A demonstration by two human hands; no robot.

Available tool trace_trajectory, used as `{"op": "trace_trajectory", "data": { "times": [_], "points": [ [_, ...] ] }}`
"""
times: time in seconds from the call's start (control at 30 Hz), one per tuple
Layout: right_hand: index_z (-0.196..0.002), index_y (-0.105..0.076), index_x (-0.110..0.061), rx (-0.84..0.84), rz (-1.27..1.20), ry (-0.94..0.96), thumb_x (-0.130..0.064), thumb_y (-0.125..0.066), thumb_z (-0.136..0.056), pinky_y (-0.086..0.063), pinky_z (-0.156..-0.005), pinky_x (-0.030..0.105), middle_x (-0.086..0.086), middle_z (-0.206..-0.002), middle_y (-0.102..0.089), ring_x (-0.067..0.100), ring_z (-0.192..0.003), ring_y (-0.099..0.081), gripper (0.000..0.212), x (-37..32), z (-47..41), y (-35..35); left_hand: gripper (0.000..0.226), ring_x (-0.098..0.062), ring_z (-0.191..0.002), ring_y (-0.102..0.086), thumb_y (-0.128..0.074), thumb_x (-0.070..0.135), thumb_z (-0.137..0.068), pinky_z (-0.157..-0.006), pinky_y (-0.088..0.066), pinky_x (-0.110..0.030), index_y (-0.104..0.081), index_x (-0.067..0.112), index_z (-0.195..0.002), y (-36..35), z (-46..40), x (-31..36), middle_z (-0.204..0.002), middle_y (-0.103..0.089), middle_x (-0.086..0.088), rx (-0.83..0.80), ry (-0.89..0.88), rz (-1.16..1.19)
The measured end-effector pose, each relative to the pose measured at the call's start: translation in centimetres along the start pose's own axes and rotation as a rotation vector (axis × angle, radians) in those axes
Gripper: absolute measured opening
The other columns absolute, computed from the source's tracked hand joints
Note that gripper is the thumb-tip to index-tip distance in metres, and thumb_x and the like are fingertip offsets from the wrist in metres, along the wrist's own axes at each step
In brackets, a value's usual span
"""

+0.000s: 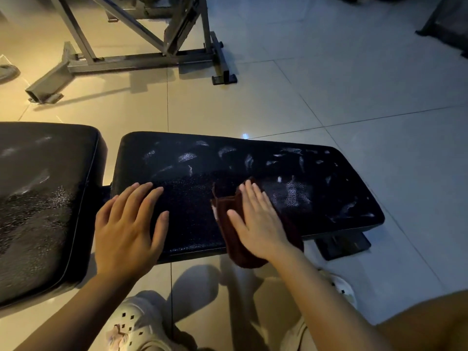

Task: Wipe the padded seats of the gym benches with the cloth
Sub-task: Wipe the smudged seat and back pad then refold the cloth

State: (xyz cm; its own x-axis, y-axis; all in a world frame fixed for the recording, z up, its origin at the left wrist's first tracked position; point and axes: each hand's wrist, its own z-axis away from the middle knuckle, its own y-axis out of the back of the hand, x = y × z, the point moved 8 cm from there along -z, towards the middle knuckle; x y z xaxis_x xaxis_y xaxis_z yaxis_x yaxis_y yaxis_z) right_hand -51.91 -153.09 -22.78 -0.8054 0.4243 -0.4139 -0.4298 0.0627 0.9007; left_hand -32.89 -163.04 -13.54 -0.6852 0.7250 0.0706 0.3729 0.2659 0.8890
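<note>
A black padded bench seat [316,178] lies across the middle, with pale smears over its far and right parts. My right hand [258,221] lies flat with straight fingers on a dark brown cloth [228,216] near the seat's front edge. The cloth hangs a little over that edge. My left hand [129,226] rests flat, fingers spread, on the seat's left front part. A second, larger black pad [43,198] sits to the left, separated by a narrow gap, and also shows pale streaks.
A grey metal machine frame [141,57] stands on the tiled floor beyond the bench. A black foot of the bench [344,245] sticks out under the seat's right end. My feet in pale perforated clogs [136,323] are below the front edge. Dark equipment [448,24] fills the top right corner.
</note>
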Motion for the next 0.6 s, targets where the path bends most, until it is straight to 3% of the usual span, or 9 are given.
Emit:
{"op": "trace_trajectory", "data": {
  "times": [0.13, 0.27, 0.43, 0.5, 0.6],
  "points": [
    [-0.154, 0.012, -0.022, -0.004, -0.019, -0.015, -0.072, 0.002, -0.084, 0.011, -0.121, 0.03, -0.007, -0.158, 0.021, 0.007, -0.145, 0.022, 0.086, 0.5, 1.8, -0.3, 0.053, -0.032, -0.13, -0.045, -0.035, 0.041, -0.095, -0.104, -0.03, -0.047, -0.056, 0.01, -0.132, 0.2, 0.1, 0.0, -0.136, -0.056, -0.014, 0.004, -0.005, 0.009],
    [-0.154, 0.013, -0.02, 0.029, -0.015, -0.295, -0.074, -0.004, -0.085, 0.012, -0.116, 0.029, -0.004, -0.156, 0.022, 0.01, -0.145, 0.02, 0.089, 5.6, 1.6, 0.2, 0.052, -0.03, -0.13, -0.044, -0.037, 0.039, -0.094, -0.103, -0.031, -0.046, -0.057, 0.01, -0.131, 0.2, 0.1, 0.1, -0.134, -0.057, -0.014, 0.028, -0.02, 0.029],
    [-0.155, 0.008, -0.013, -0.012, -0.02, -0.521, -0.068, -0.012, -0.094, 0.003, -0.123, 0.038, 0.006, -0.163, 0.013, 0.02, -0.15, 0.009, 0.085, 13.2, -1.6, 1.8, 0.049, -0.03, -0.126, -0.046, -0.039, 0.038, -0.094, -0.099, -0.032, -0.045, -0.06, 0.009, -0.128, 0.3, 0.3, -0.2, -0.13, -0.06, -0.014, 0.075, -0.023, 0.054],
    [-0.156, 0.004, -0.012, 0.018, -0.017, -0.475, -0.063, -0.016, -0.097, 0.002, -0.122, 0.037, 0.007, -0.164, 0.009, 0.021, -0.151, 0.007, 0.08, 12.2, -2.6, 2.0, 0.05, -0.03, -0.126, -0.047, -0.039, 0.038, -0.094, -0.098, -0.032, -0.044, -0.061, 0.008, -0.126, 0.3, 0.2, -0.2, -0.129, -0.061, -0.014, 0.081, -0.025, 0.052],
    [-0.156, 0.002, -0.017, 0.047, -0.027, -0.237, -0.056, -0.018, -0.101, 0.006, -0.119, 0.03, 0.0, -0.163, 0.008, 0.013, -0.149, 0.009, 0.071, 7.1, -2.3, 1.4, 0.05, -0.03, -0.125, -0.046, -0.038, 0.038, -0.094, -0.097, -0.032, -0.044, -0.061, 0.007, -0.126, 0.4, 0.3, 0.1, -0.128, -0.061, -0.015, 0.077, -0.037, 0.046]
  ]
}}
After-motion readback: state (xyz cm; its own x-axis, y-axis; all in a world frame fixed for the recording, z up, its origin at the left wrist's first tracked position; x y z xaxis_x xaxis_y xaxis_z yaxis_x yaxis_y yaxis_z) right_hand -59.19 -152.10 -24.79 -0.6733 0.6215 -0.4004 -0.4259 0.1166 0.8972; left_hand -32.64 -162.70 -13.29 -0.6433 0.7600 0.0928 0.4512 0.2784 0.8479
